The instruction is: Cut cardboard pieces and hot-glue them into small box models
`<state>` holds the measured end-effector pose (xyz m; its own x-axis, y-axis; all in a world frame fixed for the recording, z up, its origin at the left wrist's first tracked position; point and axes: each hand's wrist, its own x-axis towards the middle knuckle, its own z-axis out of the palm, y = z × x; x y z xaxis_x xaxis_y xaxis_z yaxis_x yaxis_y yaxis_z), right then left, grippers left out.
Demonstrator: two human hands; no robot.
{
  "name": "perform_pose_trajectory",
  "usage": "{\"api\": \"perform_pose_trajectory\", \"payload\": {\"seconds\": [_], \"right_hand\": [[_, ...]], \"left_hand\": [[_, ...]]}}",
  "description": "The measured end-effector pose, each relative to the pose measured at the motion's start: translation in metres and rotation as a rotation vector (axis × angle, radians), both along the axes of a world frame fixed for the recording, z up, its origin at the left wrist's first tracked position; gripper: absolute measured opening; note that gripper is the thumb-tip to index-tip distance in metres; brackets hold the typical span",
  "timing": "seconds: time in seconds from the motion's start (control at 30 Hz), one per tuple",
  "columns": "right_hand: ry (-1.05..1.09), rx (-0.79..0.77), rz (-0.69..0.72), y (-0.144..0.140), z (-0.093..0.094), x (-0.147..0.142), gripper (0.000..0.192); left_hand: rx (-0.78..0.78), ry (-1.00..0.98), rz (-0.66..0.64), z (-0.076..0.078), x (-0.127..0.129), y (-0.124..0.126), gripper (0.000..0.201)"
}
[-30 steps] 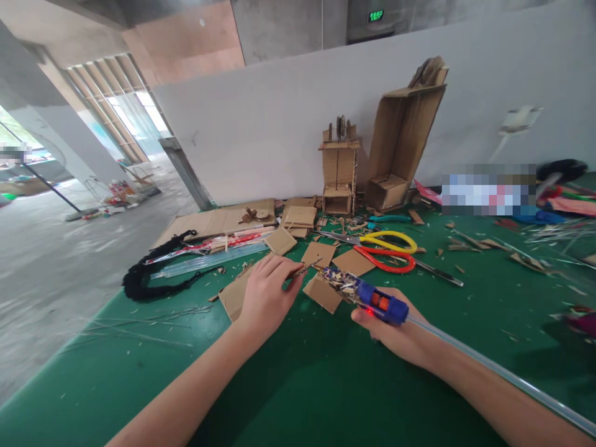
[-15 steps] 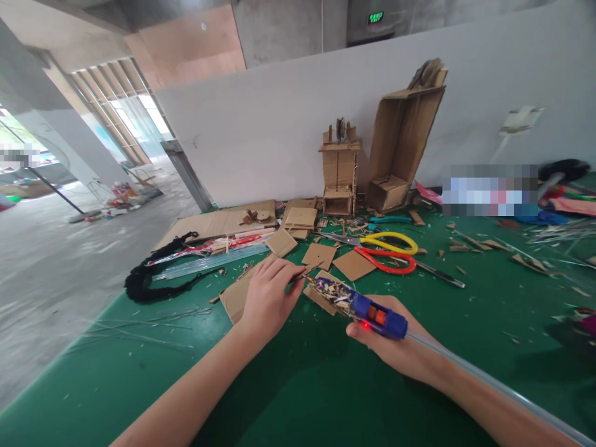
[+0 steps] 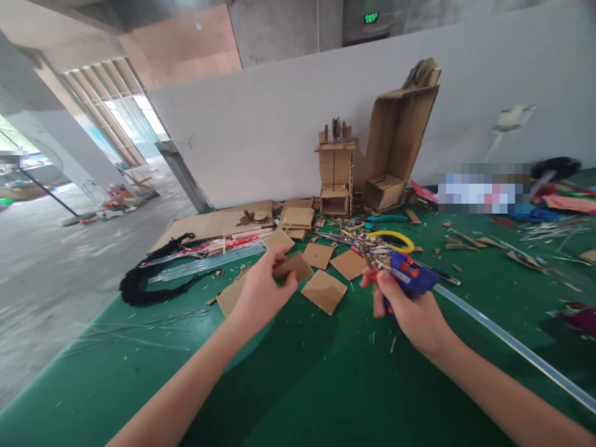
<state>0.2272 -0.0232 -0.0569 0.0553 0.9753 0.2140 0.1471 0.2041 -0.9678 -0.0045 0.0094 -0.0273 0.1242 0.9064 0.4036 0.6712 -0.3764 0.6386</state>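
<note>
Cardboard square [image 3: 292, 267] sits pinched in the left hand [image 3: 261, 292], thumb under and fingers over its near edge, lifted a little above the green worktop [image 3: 298, 385] and tilted so its brown face shows. The right hand [image 3: 412, 310] is clenched around a blue glue gun [image 3: 410, 276], raised off the worktop and well apart from the square; its nozzle end, crusted with bits of card and glue, points up and left toward the scissors. A clear glue stick [image 3: 512, 347] runs out of the back of the gun, down to the right past the forearm. Just below and right of the held square a second square [image 3: 325, 290] lies flat, and two more squares [image 3: 318, 254] [image 3: 348, 264] lie just beyond it. A larger card sheet [image 3: 230, 295] lies under the left wrist. Yellow-handled scissors [image 3: 395, 239] lie behind the gun, partly hidden by it. Farther back a small cardboard tower [image 3: 335, 171] stands upright against the grey wall, with a tall open box [image 3: 395, 143] leaning beside it. To the left lie flat card panels [image 3: 209, 223], a bundle of clear sticks [image 3: 209, 261] and a black braided cord [image 3: 149, 279]. Scraps and slivers litter the worktop.
</note>
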Motion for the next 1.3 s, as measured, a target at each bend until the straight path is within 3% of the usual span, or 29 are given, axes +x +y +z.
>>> {"api": "perform_pose_trajectory", "payload": {"seconds": [0.07, 0.17, 0.27, 0.47, 0.67, 0.9, 1.3], "right_hand": [[0.059, -0.008, -0.019, 0.003, 0.000, -0.001, 0.040], [0.100, -0.027, -0.031, 0.004, 0.003, -0.004, 0.040], [0.103, -0.046, -0.027, 0.003, 0.003, -0.006, 0.042], [0.060, -0.068, -0.045, 0.003, 0.002, -0.003, 0.044], [0.025, -0.075, -0.029, 0.003, 0.002, -0.002, 0.044], [0.142, -0.072, -0.003, 0.003, 0.005, -0.006, 0.042], [0.063, -0.095, 0.018, 0.005, 0.000, -0.004, 0.043]], "left_hand": [[-0.109, -0.152, -0.024, -0.001, -0.003, 0.003, 0.045], [-0.172, -0.240, -0.078, -0.003, -0.006, 0.008, 0.041], [-0.135, -0.140, -0.079, 0.000, -0.003, 0.012, 0.033], [-0.054, 0.183, -0.067, 0.014, 0.015, 0.019, 0.037], [0.003, 0.380, -0.071, 0.014, 0.030, 0.029, 0.039], [0.013, 0.457, -0.086, 0.015, 0.035, 0.026, 0.040], [0.056, 0.518, -0.100, 0.009, 0.034, 0.025, 0.040]]}}
